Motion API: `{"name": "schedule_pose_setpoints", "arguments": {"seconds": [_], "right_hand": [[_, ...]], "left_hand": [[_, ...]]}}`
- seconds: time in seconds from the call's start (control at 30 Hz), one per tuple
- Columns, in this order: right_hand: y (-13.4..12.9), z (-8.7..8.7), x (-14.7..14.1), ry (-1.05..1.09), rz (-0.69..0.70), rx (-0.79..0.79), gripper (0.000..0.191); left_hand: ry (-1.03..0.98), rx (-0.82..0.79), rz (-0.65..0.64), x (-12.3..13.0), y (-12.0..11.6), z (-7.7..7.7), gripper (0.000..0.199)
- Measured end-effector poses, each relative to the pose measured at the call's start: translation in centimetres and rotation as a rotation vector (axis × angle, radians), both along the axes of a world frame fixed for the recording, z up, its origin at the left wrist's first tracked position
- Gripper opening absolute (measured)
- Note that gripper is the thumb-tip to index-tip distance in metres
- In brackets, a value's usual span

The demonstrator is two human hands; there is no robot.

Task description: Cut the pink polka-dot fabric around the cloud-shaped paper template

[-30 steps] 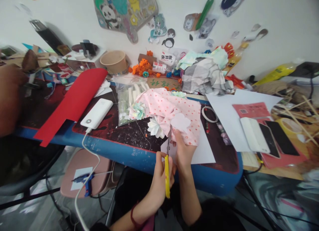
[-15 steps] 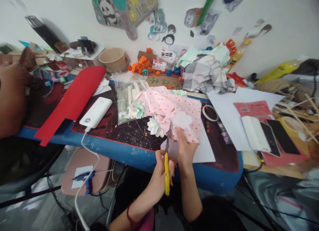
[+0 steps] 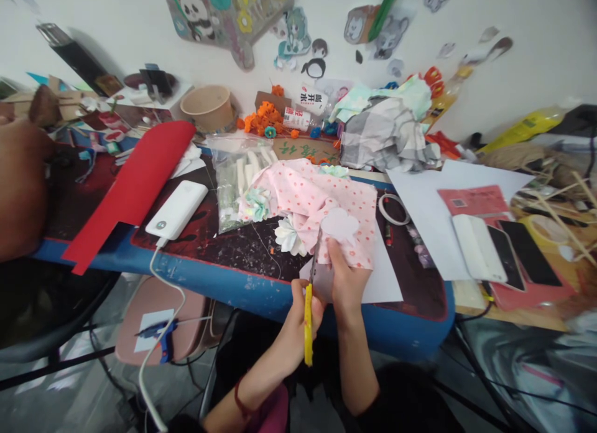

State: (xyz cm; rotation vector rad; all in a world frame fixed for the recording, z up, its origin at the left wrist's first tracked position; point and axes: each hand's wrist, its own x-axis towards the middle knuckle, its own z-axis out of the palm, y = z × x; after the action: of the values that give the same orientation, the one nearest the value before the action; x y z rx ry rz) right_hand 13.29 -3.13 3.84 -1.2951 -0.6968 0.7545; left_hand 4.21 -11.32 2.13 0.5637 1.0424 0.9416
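My left hand (image 3: 293, 324) is closed around the yellow handles of a pair of scissors (image 3: 308, 327). Their blades point away from me and reach the edge of a pink fabric with red dots (image 3: 357, 200). On that fabric lies a white flower-shaped paper template (image 3: 339, 226). My right hand (image 3: 347, 284) grips the fabric's near edge, thumb on top by the template; its other fingers are mostly hidden beneath. A white cloth flower (image 3: 289, 236) sits left of the blades. Under the fabric, a white paper sheet (image 3: 382, 277) shows.
Left on the table are a white power bank (image 3: 177, 210) with a cable, a red sheet (image 3: 135, 184) and a plastic bag (image 3: 228, 200). Crumpled grey checked fabric (image 3: 387, 134) lies behind. Phones (image 3: 529, 252) rest at right. Another person's arm (image 3: 21, 190) is at far left.
The scissor handles have tilted slightly to the left with my left hand. My right hand keeps its hold on the fabric, and the view has shifted a little.
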Motion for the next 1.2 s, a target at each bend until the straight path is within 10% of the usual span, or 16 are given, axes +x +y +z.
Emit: {"name": "schedule_pose_setpoints", "arguments": {"seconds": [1.2], "right_hand": [[-1.0, -1.5, -0.2, 0.077, -0.012, 0.017, 0.067]], "left_hand": [[0.117, -0.333, -0.047, 1.5, 1.9, 0.2, 0.069]]}}
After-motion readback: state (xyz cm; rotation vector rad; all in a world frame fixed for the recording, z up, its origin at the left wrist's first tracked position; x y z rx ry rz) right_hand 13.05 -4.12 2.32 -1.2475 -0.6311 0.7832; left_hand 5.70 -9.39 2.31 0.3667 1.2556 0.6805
